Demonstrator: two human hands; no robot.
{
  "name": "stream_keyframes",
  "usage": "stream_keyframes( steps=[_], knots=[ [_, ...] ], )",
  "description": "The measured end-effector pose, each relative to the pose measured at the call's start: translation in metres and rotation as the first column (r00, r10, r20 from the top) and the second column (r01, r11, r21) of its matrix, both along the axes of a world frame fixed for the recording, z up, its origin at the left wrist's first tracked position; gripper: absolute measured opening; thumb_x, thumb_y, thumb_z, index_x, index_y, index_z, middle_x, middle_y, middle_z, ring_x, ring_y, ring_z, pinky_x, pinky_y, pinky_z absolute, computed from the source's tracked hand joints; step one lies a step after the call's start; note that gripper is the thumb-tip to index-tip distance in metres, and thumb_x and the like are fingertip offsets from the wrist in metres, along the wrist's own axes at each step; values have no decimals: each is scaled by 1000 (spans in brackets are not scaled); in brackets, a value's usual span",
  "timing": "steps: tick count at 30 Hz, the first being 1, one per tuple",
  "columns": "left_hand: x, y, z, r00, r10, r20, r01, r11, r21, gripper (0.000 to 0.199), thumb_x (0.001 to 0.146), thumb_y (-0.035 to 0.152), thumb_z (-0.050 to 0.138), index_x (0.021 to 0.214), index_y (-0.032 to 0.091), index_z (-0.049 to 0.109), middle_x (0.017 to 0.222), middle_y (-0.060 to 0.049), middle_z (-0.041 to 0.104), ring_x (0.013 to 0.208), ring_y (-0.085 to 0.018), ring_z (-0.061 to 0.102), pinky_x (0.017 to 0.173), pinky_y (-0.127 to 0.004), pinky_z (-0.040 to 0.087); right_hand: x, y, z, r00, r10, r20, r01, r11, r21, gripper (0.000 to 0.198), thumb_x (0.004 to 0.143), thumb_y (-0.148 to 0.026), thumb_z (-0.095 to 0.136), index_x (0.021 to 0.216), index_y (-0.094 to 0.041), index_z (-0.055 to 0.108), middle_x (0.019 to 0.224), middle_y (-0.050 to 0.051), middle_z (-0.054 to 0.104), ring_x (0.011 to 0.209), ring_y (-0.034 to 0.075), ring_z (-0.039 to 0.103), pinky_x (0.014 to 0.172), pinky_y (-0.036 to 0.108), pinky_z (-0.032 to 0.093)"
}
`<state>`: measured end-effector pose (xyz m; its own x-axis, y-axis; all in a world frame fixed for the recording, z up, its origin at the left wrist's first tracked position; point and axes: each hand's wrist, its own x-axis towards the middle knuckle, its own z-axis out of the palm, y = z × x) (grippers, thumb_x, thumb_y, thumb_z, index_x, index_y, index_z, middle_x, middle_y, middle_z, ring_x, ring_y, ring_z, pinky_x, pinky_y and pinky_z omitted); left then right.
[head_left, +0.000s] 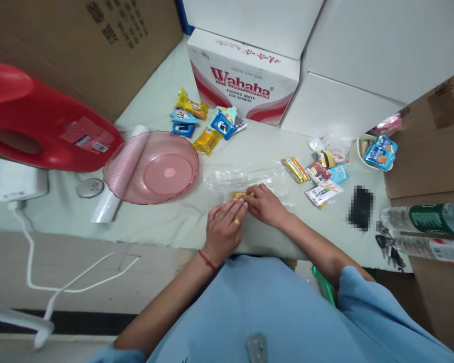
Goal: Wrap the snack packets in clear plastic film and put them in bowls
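A small yellow snack packet (239,194) lies on a crinkled sheet or bag of clear plastic (255,177) on the cloth-covered table, partly covered by both hands. My left hand (225,228), with a red cord at the wrist and a yellow ring, stretches its fingers flat and close together over the near side of the packet and plastic. From the right, my right hand (265,205) curls its fingers onto the packet's right end, fingertips almost touching the left ones. What lies beneath both palms is hidden.
A pink ribbed plate (185,182) rests on a plastic roll (108,204) at left, by a red jug (53,126). Several snacks lie behind (208,140) and at right (318,174). A Wahaha box (245,83) stands behind; bottles (427,219) and keys (389,247) lie right.
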<state>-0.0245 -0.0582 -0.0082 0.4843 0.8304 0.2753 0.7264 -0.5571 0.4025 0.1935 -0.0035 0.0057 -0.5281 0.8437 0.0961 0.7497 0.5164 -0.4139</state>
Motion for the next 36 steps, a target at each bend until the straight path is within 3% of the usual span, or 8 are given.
stream_keyframes(
  steps=[6, 13, 16, 19, 22, 25, 29, 36],
  knots=[
    [10, 29, 6, 979, 190, -73, -196, 977, -86, 45, 102, 21, 45, 140, 26, 69, 134, -12, 76, 135, -36, 59, 107, -58, 36, 17, 20, 8, 992, 81, -93, -95, 983, -158, 32, 105, -21, 53, 128, -20, 75, 124, 12, 72, 112, 26, 63, 103, 44, 52],
    [5, 21, 0, 967, 224, -120, -239, 963, -128, 41, 104, 24, 48, 138, 28, 70, 134, -12, 75, 137, -37, 54, 104, -59, 35, 6, 86, 16, 957, -249, 146, 260, 964, -64, 60, 99, -28, 66, 155, -12, 54, 146, 21, 61, 134, 36, 50, 116, 50, 41],
    [7, 21, 0, 962, 244, -122, -258, 960, -112, 39, 103, 22, 51, 136, 27, 71, 132, -12, 76, 135, -37, 55, 104, -58, 34, -7, 112, 16, 899, -325, 295, 386, 905, -180, 85, 90, -37, 80, 162, -10, 43, 144, 25, 62, 136, 39, 50, 112, 48, 43],
    [8, 22, 1, 957, 264, -124, -276, 956, -95, 38, 101, 21, 55, 135, 27, 72, 129, -12, 77, 133, -37, 55, 103, -58, 33, -11, 123, 21, 898, -325, 296, 418, 839, -348, 61, 90, -34, 80, 144, -11, 64, 120, 17, 74, 113, 30, 65, 97, 36, 49],
    [8, 22, 0, 957, 268, -109, -279, 956, -97, 38, 100, 21, 57, 134, 27, 72, 126, -12, 77, 130, -37, 57, 101, -58, 34, -7, 114, 30, 966, -234, 113, 260, 852, -454, 29, 97, -26, 67, 120, -13, 78, 98, 7, 76, 89, 20, 67, 83, 28, 47],
    [6, 23, -5, 960, 272, -68, -278, 955, -107, 39, 99, 20, 57, 134, 28, 72, 124, -13, 77, 127, -37, 58, 101, -59, 36, -4, 81, 38, 999, -19, -45, 1, 932, -362, 31, 101, -23, 57, 122, -17, 79, 98, 5, 73, 83, 17, 62, 80, 26, 45],
    [-9, 30, -21, 946, 304, 113, -285, 946, -153, 30, 100, 24, 55, 119, 25, 77, 120, -13, 75, 116, -32, 62, 100, -52, 45, -4, 29, 34, 978, 194, 77, -168, 950, -262, 29, 105, -27, 56, 123, -27, 78, 106, 6, 66, 84, 18, 55, 73, 27, 39],
    [-40, 55, -32, 634, 696, 336, -571, 715, -404, 45, 98, 50, 53, 123, 16, 70, 118, -15, 66, 96, -25, 65, 91, -41, 55, -5, 0, 14, 973, 163, 162, -132, 973, -189, 40, 105, -13, 51, 129, -32, 76, 112, 8, 61, 98, 23, 50, 81, 31, 40]
  ],
)
